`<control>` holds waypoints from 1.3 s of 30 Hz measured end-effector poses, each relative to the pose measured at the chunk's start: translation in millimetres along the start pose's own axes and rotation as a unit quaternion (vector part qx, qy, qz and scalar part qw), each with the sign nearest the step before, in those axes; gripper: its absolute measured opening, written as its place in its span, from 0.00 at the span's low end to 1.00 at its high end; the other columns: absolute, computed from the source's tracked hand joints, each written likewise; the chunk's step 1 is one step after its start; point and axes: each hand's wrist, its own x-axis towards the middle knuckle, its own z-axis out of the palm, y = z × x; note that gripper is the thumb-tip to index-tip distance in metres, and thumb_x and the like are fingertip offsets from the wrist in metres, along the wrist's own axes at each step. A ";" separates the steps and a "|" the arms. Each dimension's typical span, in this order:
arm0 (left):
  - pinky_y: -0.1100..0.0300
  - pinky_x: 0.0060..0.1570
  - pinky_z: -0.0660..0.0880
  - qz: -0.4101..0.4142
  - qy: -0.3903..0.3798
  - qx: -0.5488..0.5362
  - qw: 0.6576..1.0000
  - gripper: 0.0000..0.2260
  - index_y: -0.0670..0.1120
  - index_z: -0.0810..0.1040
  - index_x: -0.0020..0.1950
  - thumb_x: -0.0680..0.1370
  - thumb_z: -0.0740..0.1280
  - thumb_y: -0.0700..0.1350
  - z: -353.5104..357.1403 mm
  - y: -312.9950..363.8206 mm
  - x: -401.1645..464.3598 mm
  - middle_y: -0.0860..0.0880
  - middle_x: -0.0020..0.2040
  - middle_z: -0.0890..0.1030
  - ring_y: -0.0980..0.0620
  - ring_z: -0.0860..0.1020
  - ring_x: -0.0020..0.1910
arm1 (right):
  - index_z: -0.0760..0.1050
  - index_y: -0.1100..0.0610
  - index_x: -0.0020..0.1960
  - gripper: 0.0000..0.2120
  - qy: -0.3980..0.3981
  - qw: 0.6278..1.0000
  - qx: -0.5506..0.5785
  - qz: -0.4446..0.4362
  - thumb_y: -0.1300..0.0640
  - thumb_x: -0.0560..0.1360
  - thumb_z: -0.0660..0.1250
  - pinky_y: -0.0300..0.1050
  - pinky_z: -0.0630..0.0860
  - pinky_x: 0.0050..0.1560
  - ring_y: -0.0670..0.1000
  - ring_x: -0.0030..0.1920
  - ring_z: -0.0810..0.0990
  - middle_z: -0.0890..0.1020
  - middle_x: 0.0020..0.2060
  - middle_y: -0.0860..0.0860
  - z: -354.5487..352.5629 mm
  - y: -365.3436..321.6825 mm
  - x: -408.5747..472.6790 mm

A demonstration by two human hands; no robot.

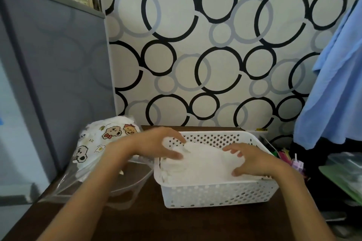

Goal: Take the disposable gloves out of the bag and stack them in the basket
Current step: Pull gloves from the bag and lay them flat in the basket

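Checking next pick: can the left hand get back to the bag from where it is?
Probably yes. The left hand lies on the gloves in the basket; the bag sits just left, nothing between them.

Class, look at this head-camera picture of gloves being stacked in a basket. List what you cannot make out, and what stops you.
Head view only:
- How many gloves are in the basket: they blur into one white mass, partly under the left hand and right hand.
- What remains in the bag: the left forearm crosses it.
- The small colourful items right of the basket: too small and blurred.
- The blue cloth: cut off by the right edge.
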 end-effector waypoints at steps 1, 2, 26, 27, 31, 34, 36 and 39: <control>0.55 0.65 0.70 -0.003 0.067 -0.030 0.997 0.15 0.60 0.76 0.60 0.74 0.71 0.51 -12.6 -9.9 -17.2 0.60 0.63 0.75 0.59 0.72 0.62 | 0.67 0.45 0.66 0.29 0.020 1.000 0.009 -0.016 0.60 0.70 0.73 0.39 0.69 0.59 0.46 0.61 0.69 0.70 0.64 0.47 -2.5 -1.6 -2.4; 0.59 0.59 0.73 -0.017 0.135 -0.042 0.990 0.11 0.60 0.77 0.54 0.73 0.72 0.49 -22.7 -23.5 -35.1 0.60 0.57 0.78 0.60 0.75 0.58 | 0.70 0.45 0.64 0.26 0.046 0.998 0.012 -0.036 0.60 0.70 0.73 0.37 0.69 0.55 0.45 0.58 0.70 0.72 0.62 0.46 -4.1 -4.6 -4.7; 0.65 0.32 0.77 -0.112 0.272 -0.141 0.945 0.03 0.46 0.81 0.41 0.74 0.72 0.44 -34.4 -71.3 -106.1 0.50 0.36 0.85 0.56 0.83 0.32 | 0.74 0.56 0.58 0.17 0.172 0.977 -0.042 -0.120 0.45 0.79 0.60 0.46 0.72 0.50 0.53 0.56 0.77 0.79 0.55 0.52 150.5 -228.3 19.5; 0.65 0.32 0.76 -0.113 0.277 -0.143 0.944 0.03 0.46 0.81 0.41 0.74 0.72 0.44 -33.7 -70.4 -105.7 0.50 0.35 0.85 0.56 0.83 0.32 | 0.75 0.55 0.59 0.15 0.179 0.975 -0.048 -0.120 0.47 0.79 0.61 0.46 0.73 0.53 0.53 0.57 0.77 0.79 0.57 0.52 152.1 -229.4 21.5; 0.62 0.38 0.78 -0.133 0.283 -0.108 0.944 0.03 0.48 0.82 0.40 0.73 0.72 0.46 -31.7 -74.2 -105.5 0.53 0.35 0.85 0.60 0.83 0.32 | 0.80 0.51 0.54 0.09 0.195 0.970 -0.081 -0.121 0.54 0.78 0.62 0.42 0.75 0.49 0.50 0.52 0.80 0.82 0.52 0.50 146.3 -227.3 14.7; 0.56 0.50 0.77 -0.164 0.276 -0.062 0.945 0.04 0.53 0.82 0.38 0.72 0.72 0.50 -32.0 -81.6 -104.5 0.57 0.34 0.84 0.64 0.81 0.32 | 0.82 0.49 0.48 0.07 0.170 0.973 -0.075 -0.134 0.52 0.75 0.66 0.38 0.72 0.44 0.48 0.50 0.80 0.83 0.48 0.48 125.6 -215.8 -3.2; 0.54 0.53 0.77 -0.178 0.255 -0.047 0.949 0.04 0.55 0.82 0.37 0.72 0.71 0.51 -32.0 -83.5 -104.1 0.58 0.35 0.84 0.65 0.81 0.34 | 0.83 0.48 0.50 0.07 0.155 0.976 -0.059 -0.143 0.51 0.75 0.67 0.39 0.73 0.47 0.48 0.50 0.80 0.83 0.48 0.48 111.3 -207.4 -14.1; 0.54 0.55 0.76 -0.176 0.219 -0.033 0.959 0.02 0.56 0.81 0.40 0.72 0.72 0.52 -31.9 -83.4 -105.9 0.61 0.38 0.84 0.66 0.80 0.36 | 0.80 0.48 0.58 0.12 0.164 0.976 -0.024 -0.141 0.49 0.76 0.67 0.40 0.74 0.53 0.47 0.52 0.79 0.82 0.53 0.47 97.2 -198.7 -16.9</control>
